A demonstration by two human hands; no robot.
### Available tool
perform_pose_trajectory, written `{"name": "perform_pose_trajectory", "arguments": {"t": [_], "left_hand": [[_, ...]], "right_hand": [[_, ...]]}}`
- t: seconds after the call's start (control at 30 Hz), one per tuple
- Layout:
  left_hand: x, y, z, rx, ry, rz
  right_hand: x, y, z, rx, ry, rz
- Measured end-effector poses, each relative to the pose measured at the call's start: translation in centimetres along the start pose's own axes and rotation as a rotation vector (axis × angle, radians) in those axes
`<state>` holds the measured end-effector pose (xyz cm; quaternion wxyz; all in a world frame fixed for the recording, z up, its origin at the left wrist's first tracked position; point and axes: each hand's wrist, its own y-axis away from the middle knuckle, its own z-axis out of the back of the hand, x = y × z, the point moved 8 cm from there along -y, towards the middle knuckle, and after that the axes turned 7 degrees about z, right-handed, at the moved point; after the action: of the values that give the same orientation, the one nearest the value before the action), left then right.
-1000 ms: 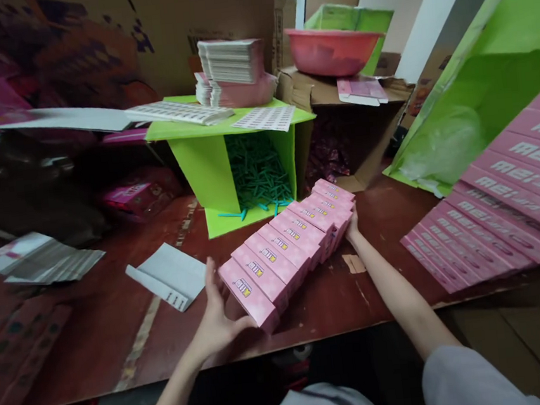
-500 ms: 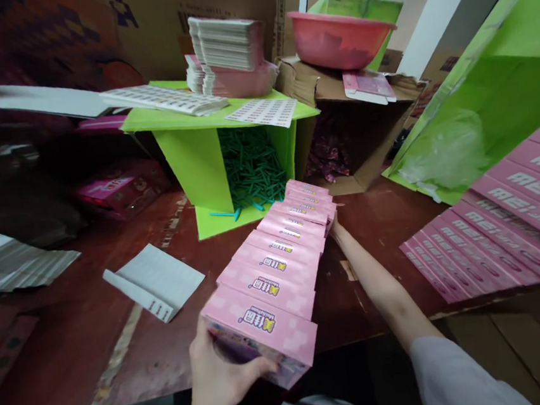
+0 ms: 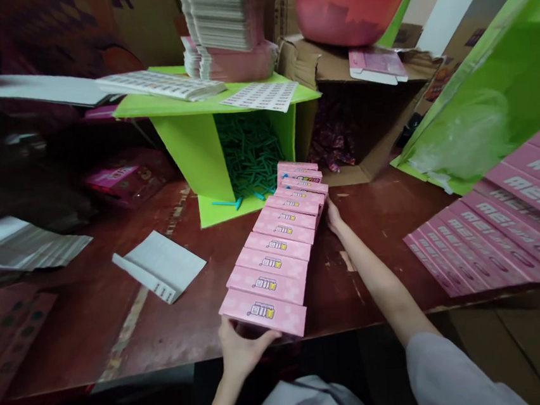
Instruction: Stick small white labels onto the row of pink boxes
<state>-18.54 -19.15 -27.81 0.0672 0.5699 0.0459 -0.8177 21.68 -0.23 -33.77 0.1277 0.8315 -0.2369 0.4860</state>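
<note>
Left hand (image 3: pixel 240 350), at the near edge of the dark red-brown wooden surface (image 3: pixel 73 336), cupped under and against the nearest pink box, thumb up along its front, fingers curled beneath. Right hand (image 3: pixel 333 215), far out, pressed flat with fingers together against the far right side of the row of flat pink cardboard boxes (image 3: pixel 279 252). Likely squeezed from both ends so the overlapping boxes stay packed as one bundle. Row lying on the surface, long axis running from the near edge away and slightly rightward toward the open green cardboard box of teal sticks (image 3: pixel 246 154); each box crosswise to that line, printed face up. Beyond, right, a slanted spread of longer pink boxes (image 3: pixel 501 225); left, a folded white card (image 3: pixel 162 273).
</note>
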Motion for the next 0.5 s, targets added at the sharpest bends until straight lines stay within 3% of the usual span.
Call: {"name": "perform_pose_trajectory", "arguments": {"t": [0.17,0.33,0.43,0.5], "left_hand": [[0.8,-0.3,0.1,0.082,0.007,-0.066],[2.7,-1.6,0.0,0.173,0.146,-0.047],[3.5,-2.1,-0.8,0.244,0.229,-0.024],[3.9,-2.2,-1.5,0.294,0.247,-0.011]], "right_hand": [[0.5,0.7,-1.8,0.047,-0.105,-0.014],[3.7,-1.8,-6.7,0.191,-0.152,-0.041],[4.9,-1.6,-9.5,0.282,-0.101,-0.045],[5.3,-0.7,-10.1,0.297,-0.04,-0.024]]}}
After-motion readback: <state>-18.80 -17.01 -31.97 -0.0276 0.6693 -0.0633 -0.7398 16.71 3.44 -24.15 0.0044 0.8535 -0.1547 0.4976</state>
